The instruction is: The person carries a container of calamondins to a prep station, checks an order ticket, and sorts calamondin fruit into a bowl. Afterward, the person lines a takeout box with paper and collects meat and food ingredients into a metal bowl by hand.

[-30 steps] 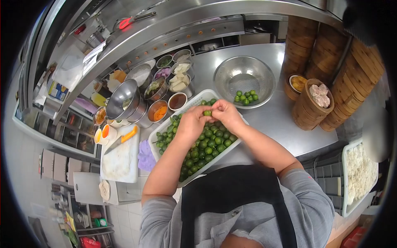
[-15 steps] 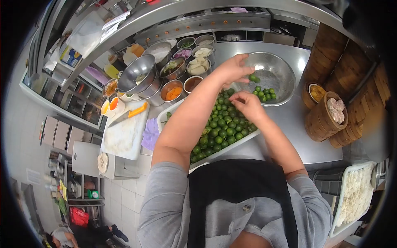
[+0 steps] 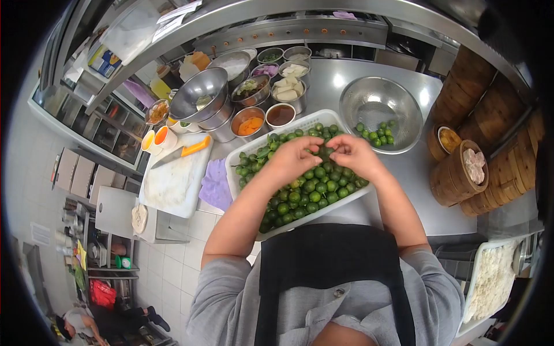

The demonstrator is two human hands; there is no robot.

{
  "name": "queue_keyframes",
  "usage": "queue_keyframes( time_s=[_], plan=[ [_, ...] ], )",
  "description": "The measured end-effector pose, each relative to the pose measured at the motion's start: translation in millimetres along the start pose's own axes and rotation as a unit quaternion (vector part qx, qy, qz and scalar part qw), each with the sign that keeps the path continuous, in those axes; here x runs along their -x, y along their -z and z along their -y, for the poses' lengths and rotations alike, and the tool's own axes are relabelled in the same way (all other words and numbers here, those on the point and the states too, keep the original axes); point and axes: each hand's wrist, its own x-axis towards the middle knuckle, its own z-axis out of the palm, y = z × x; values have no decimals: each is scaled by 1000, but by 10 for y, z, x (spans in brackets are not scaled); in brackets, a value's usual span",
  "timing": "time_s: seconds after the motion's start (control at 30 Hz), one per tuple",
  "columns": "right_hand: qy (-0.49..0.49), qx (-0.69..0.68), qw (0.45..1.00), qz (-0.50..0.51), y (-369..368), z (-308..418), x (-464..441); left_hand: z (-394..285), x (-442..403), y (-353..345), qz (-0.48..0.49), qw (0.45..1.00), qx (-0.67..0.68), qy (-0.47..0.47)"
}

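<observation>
A white perforated tray [image 3: 235, 180] holds a heap of small green limes [image 3: 300, 196], some with bits of stem or leaf. Over the heap, my left hand [image 3: 295, 157] has its fingers curled in a pinch; whatever is between the fingertips is too small to make out. Close beside it, my right hand [image 3: 356, 155] is closed at the fingertips, and a small green lime appears to be in them. Behind the tray's right end stands a perforated metal colander [image 3: 407, 109] with several limes [image 3: 378, 137] gathered at its near side.
To the left, a white cutting board [image 3: 173, 187] carries a yellow-handled knife [image 3: 195, 146], beside a purple cloth [image 3: 216, 184]. Metal bowls [image 3: 199, 95] and ingredient containers stand behind. Bamboo steamers [image 3: 456, 179] line the right side. A person [image 3: 86, 323] is far at lower left.
My left hand has let a lime go into the colander and come back over the tray, beside my right hand. The view has shifted slightly.
</observation>
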Motion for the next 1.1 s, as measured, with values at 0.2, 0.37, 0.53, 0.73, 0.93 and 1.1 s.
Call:
queue_keyframes(
  time_s=[0.2,0.37,0.53,0.73,0.93,1.1],
  plan=[
    [-40,-317,948,6,-132,200,17,79,65,-160,-130,984,-11,-123],
    [-70,-382,921,21,-244,154,23,79,99,-164,-143,978,39,-145],
    [18,-240,970,-43,-355,239,75,199,69,-152,-79,988,114,-65],
    [121,-98,981,-116,-400,232,38,271,35,-108,4,952,300,-68],
    [165,69,975,-134,-380,230,65,283,57,-108,5,971,231,-58],
    [206,149,958,-130,-364,377,82,219,66,-65,22,970,231,-69]
  ],
)
